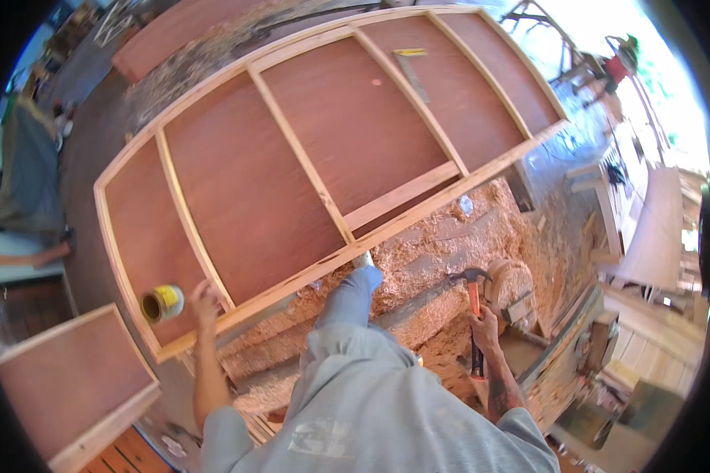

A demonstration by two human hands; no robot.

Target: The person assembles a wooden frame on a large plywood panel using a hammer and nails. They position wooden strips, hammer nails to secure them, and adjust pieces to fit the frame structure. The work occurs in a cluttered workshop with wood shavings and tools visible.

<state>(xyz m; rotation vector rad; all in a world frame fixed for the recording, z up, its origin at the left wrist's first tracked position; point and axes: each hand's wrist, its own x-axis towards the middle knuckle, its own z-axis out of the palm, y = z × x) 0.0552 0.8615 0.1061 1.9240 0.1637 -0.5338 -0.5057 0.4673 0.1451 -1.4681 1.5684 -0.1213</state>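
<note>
right-hand fingers (479, 322) partly hide the hammer's handle (473, 298).

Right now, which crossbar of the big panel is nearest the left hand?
Leftmost crossbar, its near end by the left hand; the other three lie farther right.

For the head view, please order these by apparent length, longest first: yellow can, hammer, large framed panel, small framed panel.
1. Large framed panel
2. Small framed panel, its lower-left part lost in the dark rim
3. Hammer, partly covered by the right hand
4. Yellow can
</note>
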